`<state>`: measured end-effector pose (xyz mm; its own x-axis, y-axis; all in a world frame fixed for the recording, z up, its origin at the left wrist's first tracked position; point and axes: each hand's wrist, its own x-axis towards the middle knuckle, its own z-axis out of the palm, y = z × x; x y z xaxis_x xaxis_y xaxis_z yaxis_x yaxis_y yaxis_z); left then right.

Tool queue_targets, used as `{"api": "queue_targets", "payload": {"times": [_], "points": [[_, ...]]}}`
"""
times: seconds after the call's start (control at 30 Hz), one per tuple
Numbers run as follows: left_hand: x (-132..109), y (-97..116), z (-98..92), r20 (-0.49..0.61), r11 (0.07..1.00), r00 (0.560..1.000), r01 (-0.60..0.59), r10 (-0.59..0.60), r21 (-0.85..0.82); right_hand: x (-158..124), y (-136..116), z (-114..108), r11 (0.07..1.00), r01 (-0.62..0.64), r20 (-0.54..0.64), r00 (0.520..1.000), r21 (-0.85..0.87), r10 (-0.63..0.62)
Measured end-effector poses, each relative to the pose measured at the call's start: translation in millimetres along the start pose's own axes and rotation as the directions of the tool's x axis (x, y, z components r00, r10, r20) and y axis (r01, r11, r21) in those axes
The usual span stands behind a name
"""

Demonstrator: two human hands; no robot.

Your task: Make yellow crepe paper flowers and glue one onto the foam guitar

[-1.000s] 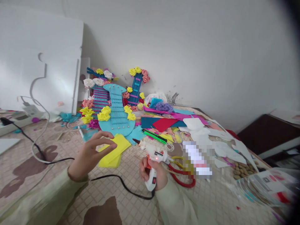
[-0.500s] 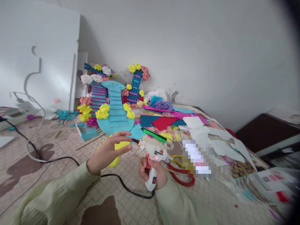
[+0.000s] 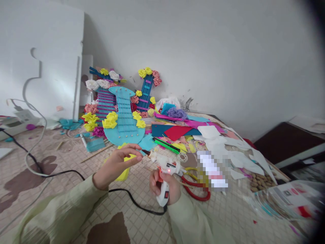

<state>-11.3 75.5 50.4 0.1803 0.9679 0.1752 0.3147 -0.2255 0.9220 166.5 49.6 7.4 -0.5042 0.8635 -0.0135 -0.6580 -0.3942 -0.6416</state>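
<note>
My right hand (image 3: 167, 186) is wrapped round the handle of a white hot glue gun (image 3: 162, 162), with fingers at its orange trigger. A small red light glows on the gun's side, and its dark-tipped nozzle points left. My left hand (image 3: 120, 164) is at that nozzle, its thumb and fingers drawn together close to the tip. Whatever may lie between those fingertips is too small to make out. Behind the hands stands a light-blue guitar-shaped piece (image 3: 124, 118) with strings and yellow paper flowers. Yellow paper (image 3: 123, 173) lies partly hidden behind my left hand.
Red-handled scissors (image 3: 200, 196) lie right of the gun. Behind it are a green cutter (image 3: 166, 145), coloured felt sheets (image 3: 177, 133) and white scraps (image 3: 213, 149). A black cord (image 3: 129, 195) crosses the tiled-pattern tabletop. Other flowered pieces (image 3: 146, 91) lean against the wall.
My left thumb and fingers have come closer together beside the nozzle. The right hand keeps its hold on the glue gun. The view has shifted slightly.
</note>
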Motion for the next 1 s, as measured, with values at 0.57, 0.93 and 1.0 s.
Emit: {"api": "queue_targets", "payload": {"times": [0.57, 0.93, 1.0], "points": [[-28.3, -23.5, -52.6, -0.195, 0.96, 0.981, 0.064, -0.01, 0.273, 4.7, -17.7, -8.3, 0.985, 0.174, -0.13, 0.976, -0.006, -0.173], [-51.2, -30.6, -130.0, -0.452, 0.836, 0.878, 0.362, -0.157, 0.412, 6.7, -12.3, -19.4, 0.982, 0.188, -0.123, 0.975, 0.024, -0.183], [-53.1, -31.9, -136.7, -0.474, 0.816, 0.862, 0.401, -0.182, 0.417, 7.3, -10.1, -20.2, 0.98, 0.195, -0.121, 0.974, 0.031, -0.19]]}}
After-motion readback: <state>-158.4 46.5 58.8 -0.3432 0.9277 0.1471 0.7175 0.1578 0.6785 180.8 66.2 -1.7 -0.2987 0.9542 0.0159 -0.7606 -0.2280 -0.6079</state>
